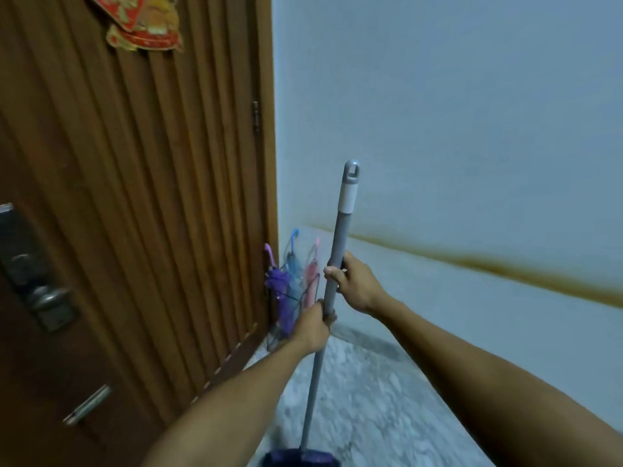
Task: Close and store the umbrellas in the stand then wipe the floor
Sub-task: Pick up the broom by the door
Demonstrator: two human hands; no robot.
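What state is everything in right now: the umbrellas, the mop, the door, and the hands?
Purple umbrella: closed, in the stand.
Blue umbrella: closed, in the stand.
Pink umbrella: closed, in the stand.
Mop handle: near upright, gripped by both hands.
Left hand: gripping lower.
Right hand: gripping higher.
Door: shut.

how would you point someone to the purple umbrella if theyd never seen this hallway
Find the brown wooden door and follow its hinge edge down to the corner with the pale wall. A wire stand there holds three closed umbrellas. The purple umbrella is the leftmost, nearest the door, beside the blue umbrella and the pink umbrella.
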